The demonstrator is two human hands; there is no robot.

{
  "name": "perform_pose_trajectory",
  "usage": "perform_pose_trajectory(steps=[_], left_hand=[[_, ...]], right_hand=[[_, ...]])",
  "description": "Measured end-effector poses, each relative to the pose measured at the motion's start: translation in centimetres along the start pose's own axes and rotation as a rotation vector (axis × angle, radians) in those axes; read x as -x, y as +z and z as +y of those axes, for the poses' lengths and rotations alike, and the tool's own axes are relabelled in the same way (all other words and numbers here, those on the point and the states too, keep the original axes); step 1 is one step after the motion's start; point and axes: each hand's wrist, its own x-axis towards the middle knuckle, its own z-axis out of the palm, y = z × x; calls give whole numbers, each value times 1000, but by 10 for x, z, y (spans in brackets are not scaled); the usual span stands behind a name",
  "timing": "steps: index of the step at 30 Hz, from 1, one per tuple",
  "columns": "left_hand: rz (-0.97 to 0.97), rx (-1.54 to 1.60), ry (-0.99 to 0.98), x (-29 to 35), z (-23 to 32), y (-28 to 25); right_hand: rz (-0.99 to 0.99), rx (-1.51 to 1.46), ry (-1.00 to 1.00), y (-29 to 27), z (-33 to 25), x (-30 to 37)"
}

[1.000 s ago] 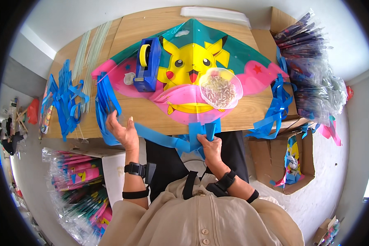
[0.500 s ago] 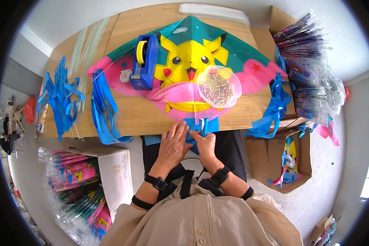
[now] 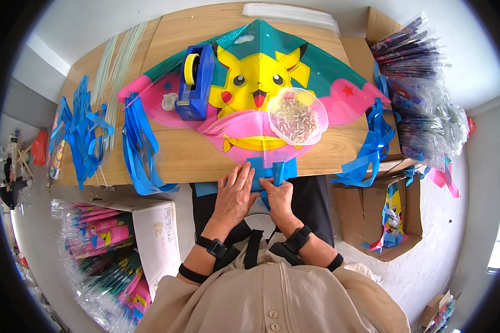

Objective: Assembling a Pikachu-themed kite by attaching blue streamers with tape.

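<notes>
A kite (image 3: pixel 330 67) in green and pink, printed with a yellow cartoon character, lies spread on the wooden table (image 3: pixel 339 151). Its lower tip points toward me at the table's front edge, where a blue plastic strip (image 3: pixel 258 165) meets it. My left hand (image 3: pixel 233 198) lies flat over that strip's left side, fingers stretched forward. Just right of it, my right hand (image 3: pixel 279 198) pinches a folded part of the blue strip between thumb and fingers. A blue tape dispenser (image 3: pixel 202 93) and a clear bowl (image 3: pixel 320 131) of small transparent tubes rest on the kite.
Blue ribbon bundles (image 3: pixel 140 147) hang over the front edge, with more blue ribbons (image 3: pixel 372 147) at right. Thin pale rods (image 3: pixel 125 61) lie at far left. Packaged goods (image 3: pixel 422 94) pile up at right. Cardboard boxes (image 3: pixel 156 244) stand below the table on both sides.
My right hand keeps its pinch while the folded blue strip tilts and shifts slightly right. My left hand stays almost in place on the strip.
</notes>
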Motion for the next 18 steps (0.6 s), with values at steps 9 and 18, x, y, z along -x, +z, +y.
perform_pose_trajectory(steps=[9, 18], left_hand=[[18, -30, 30, 1, -5, 2], [46, -18, 50, 0, -9, 3]], right_hand=[[-130, 928, -774, -23, -38, 20], [-332, 1132, -963, -20, -33, 13]])
